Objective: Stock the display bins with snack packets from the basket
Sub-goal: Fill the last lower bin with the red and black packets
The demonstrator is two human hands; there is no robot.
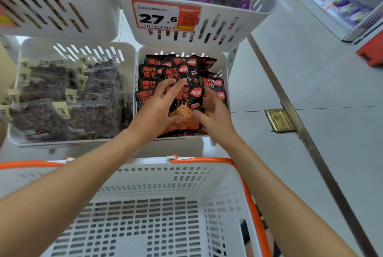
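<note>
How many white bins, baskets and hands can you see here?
White display bins: 4
Basket: 1
Hands: 2, the left hand and the right hand, both holding one black snack packet
Total: 7

Shop: price tag (158,16), stocked display bins (224,64).
</note>
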